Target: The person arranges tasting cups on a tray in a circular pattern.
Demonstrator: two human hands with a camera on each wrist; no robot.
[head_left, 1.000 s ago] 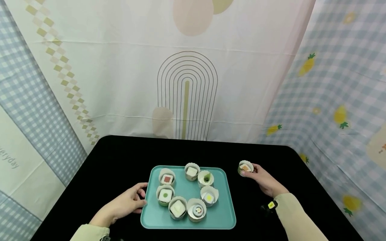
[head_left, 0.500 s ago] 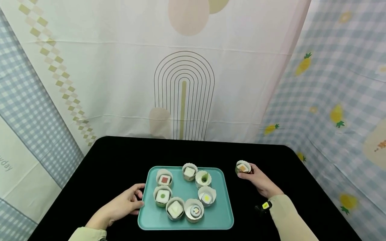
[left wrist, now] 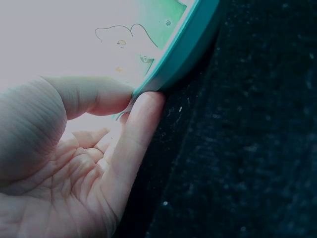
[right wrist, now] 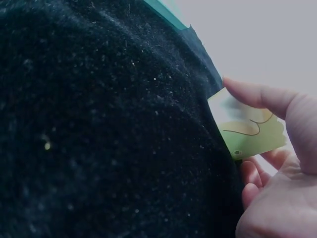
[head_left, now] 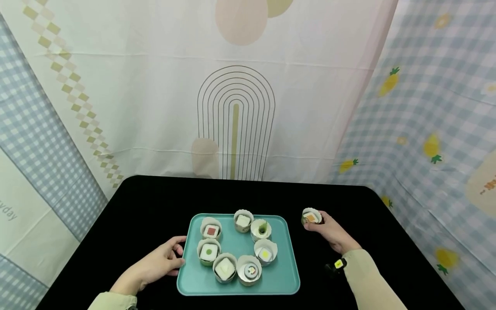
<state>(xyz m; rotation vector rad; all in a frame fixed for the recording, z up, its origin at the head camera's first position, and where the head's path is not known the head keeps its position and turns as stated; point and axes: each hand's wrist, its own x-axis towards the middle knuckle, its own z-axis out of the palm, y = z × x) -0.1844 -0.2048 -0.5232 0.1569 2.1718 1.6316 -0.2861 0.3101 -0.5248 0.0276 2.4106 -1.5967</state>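
In the head view, my left hand (head_left: 156, 265) is at the left edge of a teal tray (head_left: 238, 244). The left wrist view shows thumb and forefinger pinching the tray's rim (left wrist: 184, 52). Right of the tray, my right hand (head_left: 333, 232) grips a paper baking cup (head_left: 311, 211) that holds a white piece with an orange square on top, like toy sushi. Seen from the right wrist, the cup's green side (right wrist: 247, 130) sits between thumb and fingers, with its base at the black cloth; whether it touches cannot be told.
Several paper cups with sushi-like pieces form a rough ring on the tray: a red-topped one (head_left: 211, 231), a green-dotted one (head_left: 209, 252), a yellow-topped one (head_left: 265, 254) and a round roll (head_left: 250, 271) among them. Under everything is a black-covered table (head_left: 155, 202). Patterned curtains (head_left: 162, 107) hang behind.
The whole head view has shifted slightly left. My right hand and its cup have moved a little lower, while the left hand stays at the tray edge and the other cups keep their places.
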